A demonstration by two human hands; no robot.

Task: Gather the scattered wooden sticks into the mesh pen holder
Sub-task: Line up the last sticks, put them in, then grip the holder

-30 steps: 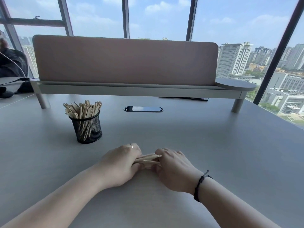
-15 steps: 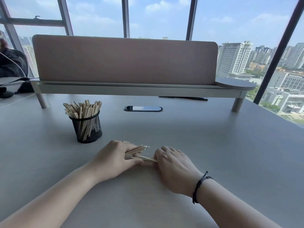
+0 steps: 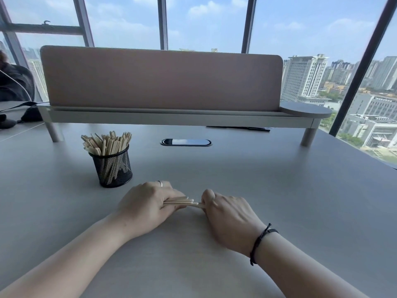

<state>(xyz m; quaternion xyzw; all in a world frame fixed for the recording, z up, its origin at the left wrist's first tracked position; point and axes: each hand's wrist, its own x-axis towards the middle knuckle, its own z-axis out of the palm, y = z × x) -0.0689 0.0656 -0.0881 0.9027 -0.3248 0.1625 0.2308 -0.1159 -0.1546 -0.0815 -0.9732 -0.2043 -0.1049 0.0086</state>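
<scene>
**Both hands on one stick bundle, holder standing to the left**

Nearest the camera, both forearms are lying over the grey table (image 3: 279, 190), the right wrist wearing a black cord bracelet (image 3: 261, 239). The left hand (image 3: 146, 203) is curling its fingers round a small bundle of wooden sticks (image 3: 182, 202), lying roughly level just above the tabletop. The right hand (image 3: 225, 211) is pinching the bundle's other end (fingertips hidden under the knuckles). The hands are sitting close together, joined only by the sticks. Farther back and left, the mesh pen holder (image 3: 113, 168) is standing upright, packed with sticks fanning out of its rim. Behind it, a cable grommet (image 3: 185, 142) is lying flush in the table, then a raised shelf with a divider panel (image 3: 161, 78).
</scene>
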